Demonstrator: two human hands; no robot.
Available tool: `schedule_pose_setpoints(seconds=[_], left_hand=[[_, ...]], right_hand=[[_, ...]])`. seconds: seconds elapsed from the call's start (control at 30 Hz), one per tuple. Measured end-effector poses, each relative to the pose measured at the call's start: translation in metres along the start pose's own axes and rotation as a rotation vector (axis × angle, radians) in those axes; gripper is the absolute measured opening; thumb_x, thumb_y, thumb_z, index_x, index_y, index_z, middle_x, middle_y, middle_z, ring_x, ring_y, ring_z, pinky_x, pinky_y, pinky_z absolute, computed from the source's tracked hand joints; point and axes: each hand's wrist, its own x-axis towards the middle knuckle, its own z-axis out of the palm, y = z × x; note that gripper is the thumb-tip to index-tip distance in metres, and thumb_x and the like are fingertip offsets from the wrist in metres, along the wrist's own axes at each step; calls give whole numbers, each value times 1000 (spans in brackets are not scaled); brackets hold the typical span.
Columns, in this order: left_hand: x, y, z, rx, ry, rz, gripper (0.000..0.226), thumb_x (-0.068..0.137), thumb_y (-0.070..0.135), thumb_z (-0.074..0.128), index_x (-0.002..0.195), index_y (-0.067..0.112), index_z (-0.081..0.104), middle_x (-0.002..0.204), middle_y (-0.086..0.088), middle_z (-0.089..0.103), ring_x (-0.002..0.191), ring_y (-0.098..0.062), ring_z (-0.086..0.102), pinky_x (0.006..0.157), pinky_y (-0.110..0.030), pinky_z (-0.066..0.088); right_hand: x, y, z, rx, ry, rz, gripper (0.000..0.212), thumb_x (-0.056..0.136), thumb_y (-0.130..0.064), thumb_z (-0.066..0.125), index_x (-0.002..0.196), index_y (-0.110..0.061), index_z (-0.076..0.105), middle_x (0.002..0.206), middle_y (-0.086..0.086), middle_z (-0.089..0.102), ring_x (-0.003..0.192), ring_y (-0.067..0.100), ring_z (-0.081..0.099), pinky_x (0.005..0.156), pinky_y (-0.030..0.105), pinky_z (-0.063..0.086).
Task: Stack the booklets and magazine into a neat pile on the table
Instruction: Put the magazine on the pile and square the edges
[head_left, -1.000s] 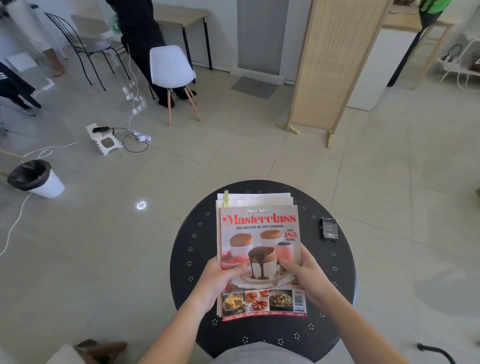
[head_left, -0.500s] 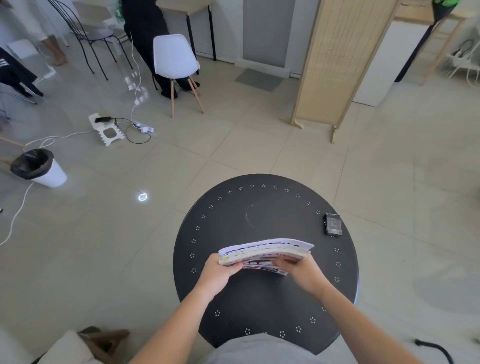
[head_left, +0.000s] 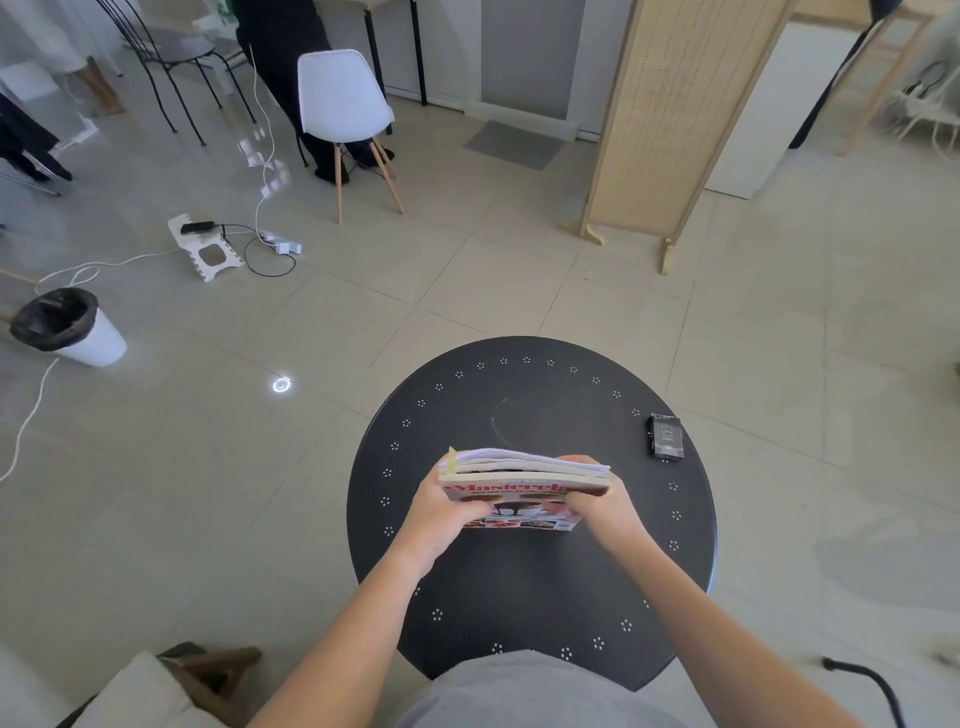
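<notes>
Round black table (head_left: 530, 587), ringed near its rim with small white flower-like dot clusters, filling the lower middle of the view over pale floor tiles. Above its centre, a pile (head_left: 522, 480) of booklets and a magazine, tipped up steeply toward the camera, lower edge close to the tabletop; contact with the top not clear. Nearest face: the magazine (head_left: 511, 506), with a red band carrying white lettering that reads "Masterch…" before the right hand cuts it off; below that, a photo of a chocolate-topped dessert on white, then a strip of small food pictures along the bottom edge. A smaller line of text under the title, too blurred to read. Behind the magazine, the booklets (head_left: 524, 461), seen only as white and cream page edges fanned slightly at the top, with a yellowish tab standing at the upper left corner.

Left hand (head_left: 441, 512) clamped on the pile's left edge, thumb across the cover, fingers wrapped behind. Right hand (head_left: 602, 504) gripping the right edge likewise, thumb on the front, fingertips showing over the top of the pages.

Small dark rectangular device (head_left: 665, 435), lying flat near the table's right rim, well apart from the pile; a pale label on it, unreadable.
</notes>
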Motion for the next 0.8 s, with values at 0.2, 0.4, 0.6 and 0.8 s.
schedule_pose_setpoints(seconds=[0.2,0.4,0.6,0.8], left_hand=[[2,3,5,-37,72,5,45,83,0,83,120,25,78,111,5,83,110,-11,77,95,-32,62],[10,-4,9,-42,111,-59,42,83,-7,74,116,18,79,107,3,84,105,-9,78,84,-20,60],[19,-21,6,17,71,-80,48,85,-9,70,122,20,81,111,9,85,109,-5,77,86,-14,58],[32,-45,-1,157,54,-81,45,93,-3,71,133,19,76,123,10,80,116,-6,74,101,-21,58]], right_hand=[[4,12,4,46,48,24,53,63,-5,55,111,-9,77,97,1,84,91,14,79,81,32,62],[13,33,2,-33,22,35,44,66,-5,66,105,-16,83,104,4,86,104,24,81,98,45,62],[22,54,0,-218,24,87,42,83,2,72,96,-37,79,102,-5,85,100,14,79,99,42,61],[33,71,-5,-318,-4,78,32,86,-16,83,115,-27,79,113,-8,82,107,11,77,101,41,60]])
